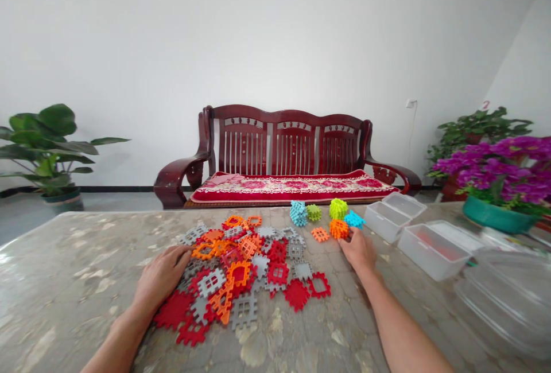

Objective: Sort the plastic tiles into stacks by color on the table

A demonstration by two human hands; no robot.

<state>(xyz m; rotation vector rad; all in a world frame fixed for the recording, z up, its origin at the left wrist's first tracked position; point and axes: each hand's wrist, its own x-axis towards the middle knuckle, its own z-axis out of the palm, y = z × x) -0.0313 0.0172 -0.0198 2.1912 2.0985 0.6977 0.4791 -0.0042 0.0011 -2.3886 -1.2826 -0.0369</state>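
Note:
A heap of red, grey and orange toothed plastic building tiles (278, 273) is spread over the table; several have window-like cut-outs. My left hand (162, 274) lies flat at the heap's left edge, fingers stretched out and touching the outer tiles. My right hand (360, 247) has its fingertips closed on the near right side of a stack of orange tiles (338, 228). Around that stack are a lime-green stack (338, 208), blue tiles (355, 220), a flat group of orange tiles (319, 234), an olive-green stack (314, 212) and a light-blue stack (298, 213).
Two clear plastic boxes, a rear box (383, 221) and a front box (434, 252) with something red inside, stand at the right. Nearer are clear lids (508, 298). Purple flowers in a teal pot (495, 216) stand behind. A wooden bench (286, 138) is beyond the table.

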